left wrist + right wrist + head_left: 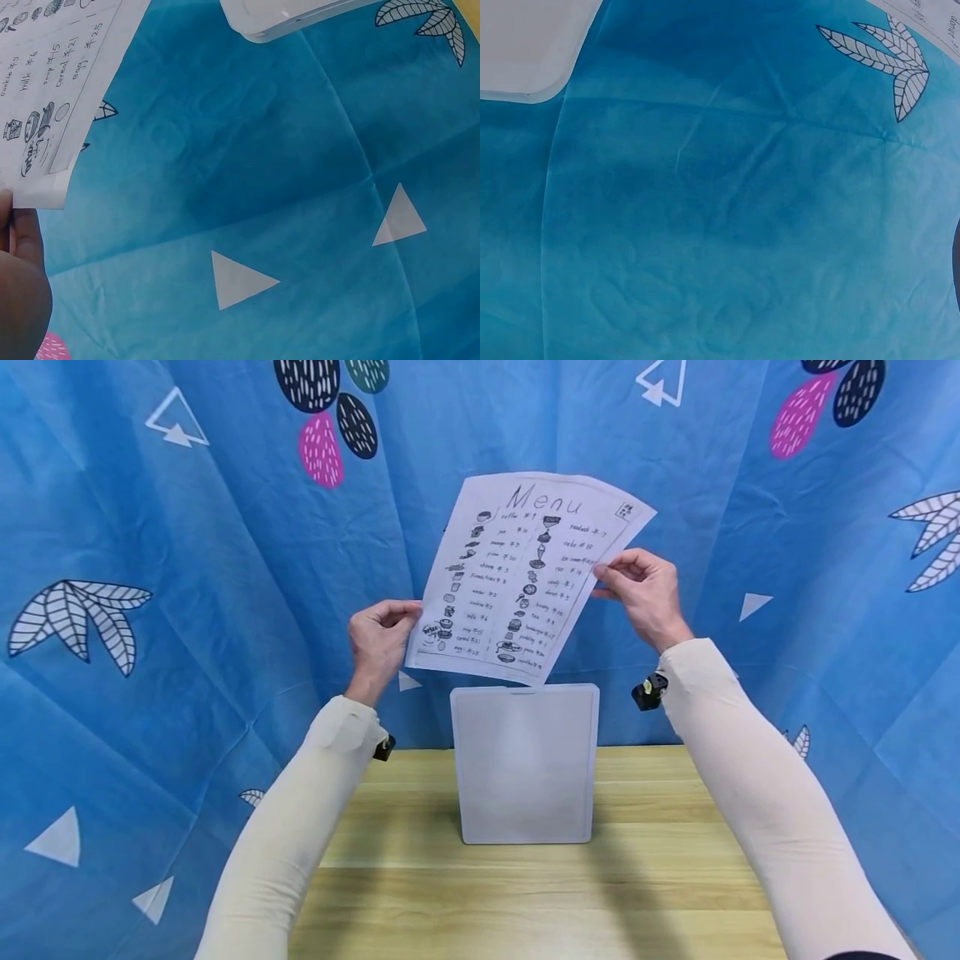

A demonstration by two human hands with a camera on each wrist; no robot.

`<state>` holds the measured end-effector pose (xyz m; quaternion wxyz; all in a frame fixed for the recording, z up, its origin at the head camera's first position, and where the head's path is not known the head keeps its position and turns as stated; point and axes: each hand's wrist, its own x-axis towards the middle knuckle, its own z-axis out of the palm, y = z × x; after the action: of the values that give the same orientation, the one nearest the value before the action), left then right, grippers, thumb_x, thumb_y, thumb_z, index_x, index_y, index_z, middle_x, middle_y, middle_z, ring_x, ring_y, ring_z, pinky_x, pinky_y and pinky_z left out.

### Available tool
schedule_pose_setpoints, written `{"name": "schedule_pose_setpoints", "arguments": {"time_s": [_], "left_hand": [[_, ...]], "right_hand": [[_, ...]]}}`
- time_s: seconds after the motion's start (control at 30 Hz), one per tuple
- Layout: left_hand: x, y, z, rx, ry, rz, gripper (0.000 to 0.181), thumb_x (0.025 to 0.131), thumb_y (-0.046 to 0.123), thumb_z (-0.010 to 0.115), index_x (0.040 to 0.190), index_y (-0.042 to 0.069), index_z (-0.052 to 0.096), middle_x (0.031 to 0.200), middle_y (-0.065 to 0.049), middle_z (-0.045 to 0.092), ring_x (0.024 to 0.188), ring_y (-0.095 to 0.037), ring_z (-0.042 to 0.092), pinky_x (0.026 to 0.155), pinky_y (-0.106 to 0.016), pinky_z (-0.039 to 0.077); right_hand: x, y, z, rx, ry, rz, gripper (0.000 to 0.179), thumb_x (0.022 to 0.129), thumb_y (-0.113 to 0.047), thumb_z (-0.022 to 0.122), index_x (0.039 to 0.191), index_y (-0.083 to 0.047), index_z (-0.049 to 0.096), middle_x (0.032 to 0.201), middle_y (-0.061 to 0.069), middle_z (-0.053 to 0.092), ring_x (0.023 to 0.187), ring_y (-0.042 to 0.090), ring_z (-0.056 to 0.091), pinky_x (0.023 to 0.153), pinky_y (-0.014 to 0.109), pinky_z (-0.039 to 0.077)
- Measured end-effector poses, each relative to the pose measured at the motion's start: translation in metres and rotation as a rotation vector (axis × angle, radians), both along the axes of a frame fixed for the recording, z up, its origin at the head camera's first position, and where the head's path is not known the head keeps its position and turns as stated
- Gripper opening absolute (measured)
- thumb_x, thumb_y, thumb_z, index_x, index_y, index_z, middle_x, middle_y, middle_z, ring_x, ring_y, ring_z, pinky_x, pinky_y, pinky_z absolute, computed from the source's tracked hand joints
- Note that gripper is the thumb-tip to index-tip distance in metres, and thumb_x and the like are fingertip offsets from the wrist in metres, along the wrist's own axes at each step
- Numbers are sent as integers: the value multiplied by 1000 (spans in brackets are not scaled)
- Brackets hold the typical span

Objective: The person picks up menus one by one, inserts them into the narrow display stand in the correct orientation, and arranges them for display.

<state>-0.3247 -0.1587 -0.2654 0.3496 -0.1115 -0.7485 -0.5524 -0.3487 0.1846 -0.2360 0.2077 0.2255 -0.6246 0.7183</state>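
**Menu sheet [517, 581] held up two-handed, tilted clockwise**

Left hand [381, 639] pinches the sheet's left edge near the bottom; right hand [647, 593] pinches the right edge higher up. Sheet is in front of the blue curtain [202, 635], lower corner at the top edge of the light-grey board [525, 768]; can't tell if touching. Board stands on the wood-grain table [405, 893].

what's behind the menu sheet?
Blue patterned cloth shows beyond the edges of the menu sheet. Whatever is directly behind it is covered, so that part can't be seen.
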Motion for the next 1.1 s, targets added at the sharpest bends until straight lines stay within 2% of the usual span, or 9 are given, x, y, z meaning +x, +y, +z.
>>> {"name": "schedule_pose_setpoints", "arguments": {"time_s": [0.4, 0.67, 1.1], "left_hand": [[-1, 4, -8, -17, -29, 15, 13, 94, 11, 71, 101, 1, 77, 100, -13, 74, 85, -22, 71, 76, -32, 58], [-1, 10, -15, -14, -66, 16, 14, 94, 10, 71, 103, 1, 76, 101, -14, 73, 88, -23, 70, 80, -38, 59], [-3, 19, -28, 19, -113, 4, 15, 93, 10, 72, 105, 2, 75, 102, -13, 72, 89, -23, 68, 83, -37, 58]], "right_hand": [[1, 4, -1, 30, -26, -22, 15, 88, -6, 74, 103, -1, 73, 104, 6, 74, 91, 18, 72, 75, 26, 59], [1, 6, -3, 40, -32, -41, 15, 88, -6, 75, 101, -1, 72, 101, 6, 74, 89, 18, 72, 73, 26, 59], [2, 13, -4, 53, -58, -58, 22, 87, -13, 77, 105, -1, 72, 101, 6, 74, 88, 18, 71, 73, 25, 59]]}}
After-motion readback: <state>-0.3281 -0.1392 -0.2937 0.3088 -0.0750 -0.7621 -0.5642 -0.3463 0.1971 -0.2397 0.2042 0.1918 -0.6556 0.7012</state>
